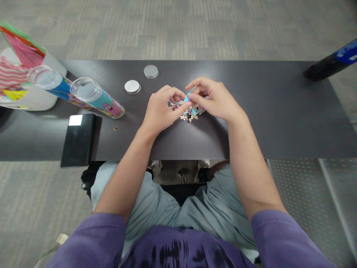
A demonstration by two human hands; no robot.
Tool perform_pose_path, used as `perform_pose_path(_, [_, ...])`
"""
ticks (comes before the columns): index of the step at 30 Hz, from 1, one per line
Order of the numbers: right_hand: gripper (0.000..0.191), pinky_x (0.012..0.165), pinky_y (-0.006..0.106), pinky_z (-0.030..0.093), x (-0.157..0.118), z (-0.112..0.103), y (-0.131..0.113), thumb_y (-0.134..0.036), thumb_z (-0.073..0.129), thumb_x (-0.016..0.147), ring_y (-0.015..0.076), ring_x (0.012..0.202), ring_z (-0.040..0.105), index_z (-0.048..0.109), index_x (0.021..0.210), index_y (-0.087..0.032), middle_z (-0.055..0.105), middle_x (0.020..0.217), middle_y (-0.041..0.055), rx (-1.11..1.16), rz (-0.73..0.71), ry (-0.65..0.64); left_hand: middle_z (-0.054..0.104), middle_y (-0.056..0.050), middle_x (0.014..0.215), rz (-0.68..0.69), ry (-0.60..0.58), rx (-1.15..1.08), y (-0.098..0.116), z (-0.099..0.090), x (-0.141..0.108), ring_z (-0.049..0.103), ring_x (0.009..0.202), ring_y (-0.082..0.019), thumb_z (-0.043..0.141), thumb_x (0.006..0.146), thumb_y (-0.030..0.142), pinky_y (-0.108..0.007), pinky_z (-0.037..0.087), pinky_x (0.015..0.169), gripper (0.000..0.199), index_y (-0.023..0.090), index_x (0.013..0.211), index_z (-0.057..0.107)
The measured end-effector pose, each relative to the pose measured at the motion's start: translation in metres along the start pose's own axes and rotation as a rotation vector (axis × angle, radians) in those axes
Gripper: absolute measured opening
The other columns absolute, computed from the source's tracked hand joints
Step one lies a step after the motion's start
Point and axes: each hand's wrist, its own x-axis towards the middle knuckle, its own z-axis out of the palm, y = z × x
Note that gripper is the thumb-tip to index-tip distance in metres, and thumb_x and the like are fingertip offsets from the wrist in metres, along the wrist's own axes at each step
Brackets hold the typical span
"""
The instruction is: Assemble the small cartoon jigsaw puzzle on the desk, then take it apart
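A small heap of colourful jigsaw pieces (190,118) lies on the dark table under my hands. Above the heap, a light blue jigsaw piece (187,97) shows between the fingertips of both hands. My right hand (213,97) pinches it from the right with thumb and forefinger. From the left, my left hand (164,108) has its thumb and curled forefinger closed at the same spot, touching the piece. The fingers partly cover the piece and the heap, so how many pieces are held is hidden.
Two round metal lids (151,70) (132,86) lie left of the far middle. Two clear-necked printed tubes (111,106) (57,87) lean by a white bin (51,93) of colourful items. A black phone (78,141) overhangs the near edge. A dark blue-labelled bottle (331,61) is far right.
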Motion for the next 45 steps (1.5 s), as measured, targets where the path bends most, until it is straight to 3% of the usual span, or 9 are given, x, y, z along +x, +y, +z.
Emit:
perform_pose_path(7, [0.021, 0.088, 0.046, 0.068, 0.000, 0.003, -0.004, -0.048, 0.088, 0.115, 0.0301, 0.087, 0.084, 0.081, 0.129, -0.033, 0.087, 0.094, 0.0011, -0.016, 0.049, 0.002, 0.084, -0.004, 0.104, -0.002, 0.005, 0.016, -0.004, -0.004, 0.003, 0.080, 0.096, -0.025, 0.085, 0.100, 0.007, -0.043, 0.064, 0.094, 0.021, 0.027, 0.106, 0.088])
perform_pose_path(10, [0.023, 0.087, 0.048, 0.067, -0.003, -0.009, -0.001, -0.048, 0.093, 0.111, 0.0310, 0.086, 0.082, 0.085, 0.125, -0.032, 0.087, 0.092, 0.0022, -0.088, 0.094, -0.003, 0.086, -0.007, 0.120, -0.053, -0.064, 0.092, -0.008, -0.008, 0.000, 0.082, 0.108, -0.028, 0.082, 0.098, 0.006, -0.047, 0.066, 0.101, 0.028, 0.027, 0.116, 0.089])
perform_pose_path(14, [0.037, 0.089, 0.051, 0.067, -0.012, -0.041, 0.000, -0.053, 0.112, 0.094, 0.0341, 0.090, 0.082, 0.090, 0.112, -0.030, 0.088, 0.099, 0.0066, -0.259, 0.177, -0.050, 0.082, -0.014, 0.149, -0.113, -0.203, 0.253, -0.003, -0.013, -0.005, 0.078, 0.140, -0.041, 0.092, 0.107, 0.027, -0.061, 0.061, 0.124, 0.035, 0.028, 0.142, 0.086])
perform_pose_path(19, [0.043, 0.090, 0.055, 0.069, -0.017, -0.056, -0.004, -0.052, 0.121, 0.079, 0.0363, 0.091, 0.082, 0.093, 0.103, -0.030, 0.089, 0.109, 0.0095, -0.362, 0.234, -0.178, 0.073, -0.021, 0.174, -0.041, -0.365, 0.275, 0.019, -0.005, -0.010, 0.064, 0.164, -0.051, 0.115, 0.097, 0.054, -0.067, 0.049, 0.138, 0.086, 0.026, 0.169, 0.078])
perform_pose_path(21, [0.035, 0.092, 0.054, 0.069, -0.015, -0.049, -0.006, -0.049, 0.116, 0.084, 0.0357, 0.092, 0.083, 0.092, 0.100, -0.030, 0.088, 0.109, 0.0092, -0.362, 0.216, -0.199, 0.074, -0.020, 0.175, -0.004, -0.407, 0.282, 0.025, -0.001, -0.010, 0.062, 0.166, -0.050, 0.112, 0.102, 0.049, -0.066, 0.046, 0.138, 0.070, 0.026, 0.161, 0.083])
perform_pose_path(25, [0.025, 0.095, 0.051, 0.068, -0.011, -0.037, -0.010, -0.043, 0.108, 0.091, 0.0341, 0.095, 0.083, 0.088, 0.098, -0.030, 0.090, 0.105, 0.0068, -0.324, 0.235, -0.245, 0.078, -0.016, 0.163, -0.029, -0.395, 0.311, 0.025, -0.001, -0.007, 0.066, 0.157, -0.047, 0.096, 0.117, 0.035, -0.065, 0.046, 0.133, 0.016, 0.028, 0.131, 0.091])
perform_pose_path(28, [0.027, 0.093, 0.050, 0.069, -0.011, -0.036, -0.011, -0.043, 0.107, 0.091, 0.0326, 0.092, 0.082, 0.084, 0.099, -0.031, 0.089, 0.097, 0.0050, -0.254, 0.277, -0.266, 0.082, -0.012, 0.149, -0.047, -0.396, 0.306, 0.021, -0.006, -0.004, 0.070, 0.147, -0.043, 0.093, 0.118, 0.030, -0.065, 0.046, 0.130, 0.004, 0.028, 0.120, 0.091])
perform_pose_path(38, [0.047, 0.093, 0.057, 0.073, -0.008, -0.031, 0.003, -0.075, 0.114, 0.089, 0.0378, 0.097, 0.083, 0.090, 0.099, -0.036, 0.094, 0.099, 0.0057, -0.006, 0.133, -0.140, 0.088, -0.005, 0.120, -0.067, -0.218, 0.195, 0.011, -0.012, 0.002, 0.080, 0.120, -0.035, 0.082, 0.111, 0.014, -0.062, 0.053, 0.127, 0.026, 0.035, 0.120, 0.094])
perform_pose_path(45, [0.030, 0.098, 0.052, 0.068, -0.006, -0.028, -0.001, -0.062, 0.098, 0.106, 0.0334, 0.097, 0.083, 0.095, 0.098, -0.033, 0.093, 0.101, 0.0052, -0.061, 0.072, -0.141, 0.085, -0.007, 0.126, -0.103, -0.178, 0.177, 0.004, -0.011, 0.001, 0.079, 0.115, -0.032, 0.074, 0.112, 0.014, -0.058, 0.059, 0.121, 0.032, 0.035, 0.119, 0.097])
